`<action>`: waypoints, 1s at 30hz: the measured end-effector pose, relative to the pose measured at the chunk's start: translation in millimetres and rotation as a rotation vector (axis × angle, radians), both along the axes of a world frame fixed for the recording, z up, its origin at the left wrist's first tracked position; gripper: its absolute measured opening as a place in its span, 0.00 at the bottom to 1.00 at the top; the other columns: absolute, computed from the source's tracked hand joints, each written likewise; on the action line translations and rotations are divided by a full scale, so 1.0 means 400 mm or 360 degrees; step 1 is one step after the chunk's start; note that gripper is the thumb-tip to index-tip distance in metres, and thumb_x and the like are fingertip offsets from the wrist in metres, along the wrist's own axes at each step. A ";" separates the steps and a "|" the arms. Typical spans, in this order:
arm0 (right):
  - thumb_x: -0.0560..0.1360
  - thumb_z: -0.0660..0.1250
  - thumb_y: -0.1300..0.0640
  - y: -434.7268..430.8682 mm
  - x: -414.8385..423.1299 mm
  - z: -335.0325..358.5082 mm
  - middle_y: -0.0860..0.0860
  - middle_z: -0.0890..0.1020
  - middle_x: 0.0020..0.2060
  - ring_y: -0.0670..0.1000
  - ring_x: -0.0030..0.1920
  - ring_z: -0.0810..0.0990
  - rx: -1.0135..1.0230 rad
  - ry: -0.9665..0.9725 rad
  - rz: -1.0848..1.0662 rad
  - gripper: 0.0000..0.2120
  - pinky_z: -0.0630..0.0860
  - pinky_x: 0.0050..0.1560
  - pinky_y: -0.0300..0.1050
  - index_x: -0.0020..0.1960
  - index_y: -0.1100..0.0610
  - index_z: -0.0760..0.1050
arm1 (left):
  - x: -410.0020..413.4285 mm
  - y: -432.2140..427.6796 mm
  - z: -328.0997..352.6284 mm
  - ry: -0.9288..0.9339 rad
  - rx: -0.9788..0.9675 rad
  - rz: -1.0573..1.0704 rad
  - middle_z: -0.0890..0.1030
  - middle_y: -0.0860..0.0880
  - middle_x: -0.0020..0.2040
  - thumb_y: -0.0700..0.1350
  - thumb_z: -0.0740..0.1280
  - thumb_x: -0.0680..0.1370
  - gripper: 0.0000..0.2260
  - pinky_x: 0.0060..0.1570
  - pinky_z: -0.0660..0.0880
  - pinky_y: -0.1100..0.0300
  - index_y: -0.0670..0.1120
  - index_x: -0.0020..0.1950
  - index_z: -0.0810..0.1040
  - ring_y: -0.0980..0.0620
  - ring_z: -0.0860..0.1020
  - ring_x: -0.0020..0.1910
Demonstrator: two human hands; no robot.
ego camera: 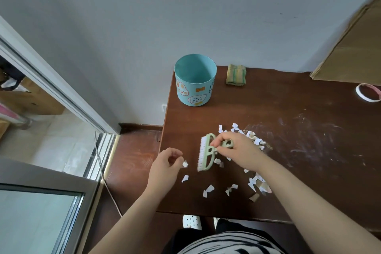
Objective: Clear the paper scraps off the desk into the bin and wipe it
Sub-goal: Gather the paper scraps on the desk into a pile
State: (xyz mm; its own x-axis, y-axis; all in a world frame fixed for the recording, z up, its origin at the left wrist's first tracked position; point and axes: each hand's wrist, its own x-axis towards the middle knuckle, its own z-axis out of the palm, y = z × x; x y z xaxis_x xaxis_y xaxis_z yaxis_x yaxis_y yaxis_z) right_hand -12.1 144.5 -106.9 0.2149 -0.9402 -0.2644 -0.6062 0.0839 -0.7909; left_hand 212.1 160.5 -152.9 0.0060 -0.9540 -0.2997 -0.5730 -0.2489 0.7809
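Note:
Several white and brown paper scraps (pixel 208 189) lie scattered on the dark wooden desk (pixel 288 150), most of them near its front left part. My right hand (pixel 235 148) grips the handle of a pale green brush (pixel 206 153) with white bristles facing left. My left hand (pixel 167 163) hovers at the desk's left edge with fingers loosely curled, just beside one white scrap (pixel 185 164); I cannot tell if it touches the scrap. A teal bin (pixel 194 80) with cartoon animals stands open at the far left corner. A folded green-yellow cloth (pixel 236 74) lies right of the bin.
A tape roll (pixel 369 92) lies at the far right, with a sheet of cardboard (pixel 350 47) leaning on the wall behind it. The desk's right half shows white scratch marks. Left of the desk are the floor, a cable and a sliding door frame (pixel 61 93).

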 end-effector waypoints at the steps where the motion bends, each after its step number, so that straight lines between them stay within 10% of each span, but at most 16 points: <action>1: 0.74 0.65 0.61 0.003 0.029 0.001 0.45 0.81 0.48 0.43 0.43 0.79 0.0001 -0.0043 0.0074 0.09 0.75 0.44 0.39 0.41 0.47 0.75 | 0.000 -0.001 0.001 0.0009 -0.0011 0.0005 0.79 0.55 0.44 0.43 0.66 0.76 0.05 0.35 0.66 0.73 0.54 0.46 0.76 0.63 0.75 0.40; 7: 0.73 0.64 0.61 0.016 0.110 -0.040 0.49 0.80 0.48 0.54 0.46 0.78 0.0082 -0.0057 0.0208 0.08 0.75 0.50 0.51 0.41 0.48 0.74 | 0.011 -0.004 -0.002 -0.0065 -0.0053 -0.0031 0.78 0.57 0.44 0.44 0.65 0.77 0.05 0.36 0.65 0.71 0.54 0.47 0.76 0.62 0.75 0.42; 17: 0.73 0.66 0.65 0.075 -0.028 -0.017 0.45 0.82 0.46 0.39 0.49 0.78 -0.0067 -0.0081 -0.0192 0.10 0.70 0.48 0.26 0.40 0.51 0.76 | 0.019 0.014 -0.067 -0.0194 0.0104 -0.0106 0.77 0.55 0.49 0.46 0.65 0.77 0.05 0.37 0.64 0.73 0.56 0.48 0.74 0.62 0.73 0.42; 30: 0.76 0.65 0.58 0.135 0.045 -0.083 0.43 0.79 0.48 0.40 0.51 0.76 -0.0188 -0.0113 0.0218 0.06 0.72 0.54 0.35 0.49 0.55 0.80 | -0.014 0.063 -0.109 -0.0085 0.0071 0.0196 0.74 0.56 0.55 0.41 0.59 0.79 0.13 0.56 0.63 0.65 0.49 0.62 0.75 0.59 0.71 0.54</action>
